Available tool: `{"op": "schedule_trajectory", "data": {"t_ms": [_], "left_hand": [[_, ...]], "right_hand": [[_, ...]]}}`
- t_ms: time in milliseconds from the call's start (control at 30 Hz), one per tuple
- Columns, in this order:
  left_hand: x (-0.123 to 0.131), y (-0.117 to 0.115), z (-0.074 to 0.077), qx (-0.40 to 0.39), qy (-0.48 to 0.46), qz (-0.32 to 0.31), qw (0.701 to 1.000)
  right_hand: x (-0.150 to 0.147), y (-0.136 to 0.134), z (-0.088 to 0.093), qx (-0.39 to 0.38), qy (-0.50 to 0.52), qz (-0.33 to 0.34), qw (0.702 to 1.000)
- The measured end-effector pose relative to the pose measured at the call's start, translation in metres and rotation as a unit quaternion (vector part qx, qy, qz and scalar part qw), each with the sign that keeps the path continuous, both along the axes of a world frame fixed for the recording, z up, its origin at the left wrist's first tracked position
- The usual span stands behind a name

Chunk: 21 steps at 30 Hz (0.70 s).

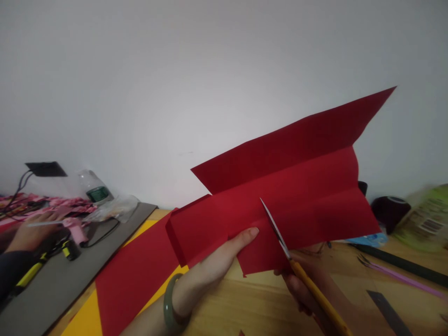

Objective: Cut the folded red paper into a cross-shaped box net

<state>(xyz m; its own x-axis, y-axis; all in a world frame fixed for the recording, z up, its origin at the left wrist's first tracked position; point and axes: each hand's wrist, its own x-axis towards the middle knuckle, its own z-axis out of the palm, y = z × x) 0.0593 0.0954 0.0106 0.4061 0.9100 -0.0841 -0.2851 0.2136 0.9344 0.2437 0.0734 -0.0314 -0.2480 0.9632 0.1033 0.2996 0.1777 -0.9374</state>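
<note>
A large sheet of folded red paper [315,182] is held up off the table, its creased flaps standing open. My left hand [241,240], with a green bangle on the wrist, pinches its lower edge, thumb on top. My right hand [304,284] grips scissors [308,284] with a yellow handle. One pointed blade lies over the lower flap of the paper; the other blade is hidden. Part of the right hand's fingers is blurred and covered by the handle. Left of my left hand, the paper has a narrower section with small folded tabs.
Red [136,270] and yellow card [84,317] lie on the wooden table at left. Beyond is a grey mat [80,280] with a pink glue gun [75,231], bottle [94,186] and another person's hand [38,228]. At right lie a purple-handled tool [402,275] and green bag [427,219].
</note>
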Motion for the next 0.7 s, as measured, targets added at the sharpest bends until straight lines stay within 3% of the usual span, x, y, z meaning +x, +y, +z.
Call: {"op": "schedule_trajectory", "data": {"t_ms": [700], "left_hand": [[0.0021, 0.0005, -0.0007, 0.02, -0.016, 0.002, 1.0]], "right_hand": [[0.0002, -0.0045, -0.0001, -0.016, 0.037, 0.002, 0.999]]}}
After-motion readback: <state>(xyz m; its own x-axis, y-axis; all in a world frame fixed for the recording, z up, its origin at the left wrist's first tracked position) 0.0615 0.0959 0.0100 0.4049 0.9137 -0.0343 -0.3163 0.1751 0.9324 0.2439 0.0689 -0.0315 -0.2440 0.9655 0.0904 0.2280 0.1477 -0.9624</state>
